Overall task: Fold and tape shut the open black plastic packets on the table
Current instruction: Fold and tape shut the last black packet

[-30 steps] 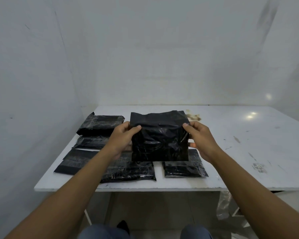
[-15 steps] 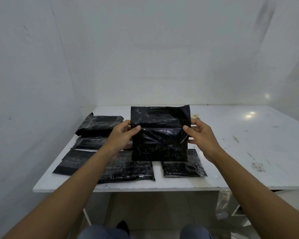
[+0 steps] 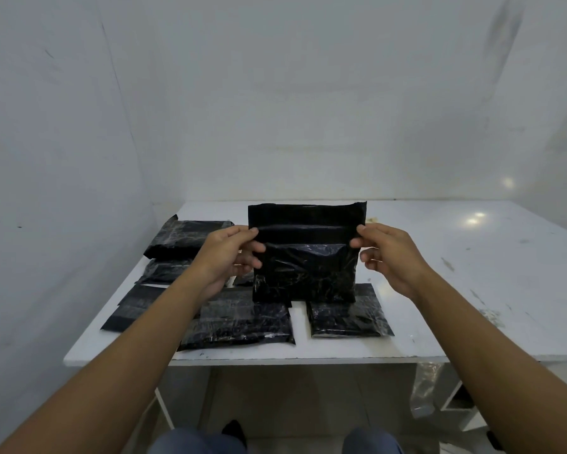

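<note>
A black plastic packet (image 3: 306, 257) stands upright above the white table (image 3: 439, 290), its top flap raised and flat. My left hand (image 3: 224, 253) pinches its left edge below the flap, thumb in front. At the right edge my right hand (image 3: 383, 250) pinches the same packet. Several other black packets lie flat on the table: one large packet (image 3: 239, 322) near the front, a smaller packet (image 3: 347, 316) to its right, and a stack of packets (image 3: 183, 237) at the back left.
White walls close in behind and on the left of the table. The table's right half (image 3: 488, 257) is bare but scuffed. A clear plastic bag (image 3: 423, 388) hangs under the table at the right. My knees show at the bottom edge.
The packet's top flap, bent over a second ago, now stands straight up. Both hands have slid higher along the packet's side edges and lifted it a little.
</note>
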